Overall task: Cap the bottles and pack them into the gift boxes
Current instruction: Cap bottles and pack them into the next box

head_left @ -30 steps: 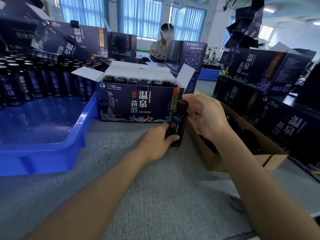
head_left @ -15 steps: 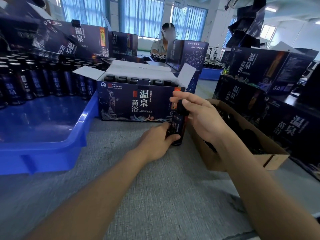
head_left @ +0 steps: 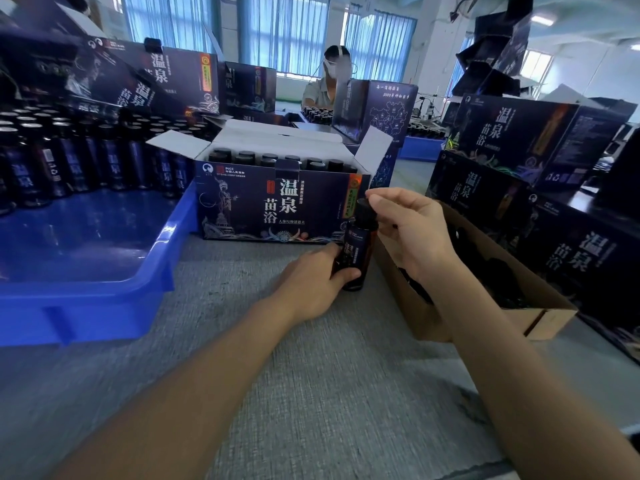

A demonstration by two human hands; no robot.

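Observation:
A small dark bottle [head_left: 358,251] stands upright on the grey table, just in front of the open gift box [head_left: 277,206]. My left hand [head_left: 311,282] grips the bottle's lower body. My right hand [head_left: 405,226] pinches the black cap [head_left: 364,211] on the bottle's neck with thumb and fingers. The gift box is dark blue with white lettering, its flaps up, and holds several capped bottles in rows.
A blue plastic tray [head_left: 114,292] at the left holds several dark bottles at its back. A brown cardboard box [head_left: 485,320] with black caps sits at the right. Stacked dark gift boxes [head_left: 540,147] line the right and back. Another person [head_left: 329,84] sits beyond.
My right hand has shifted on the cap, fingers turning round it. The left hand and the bottle have stayed in place.

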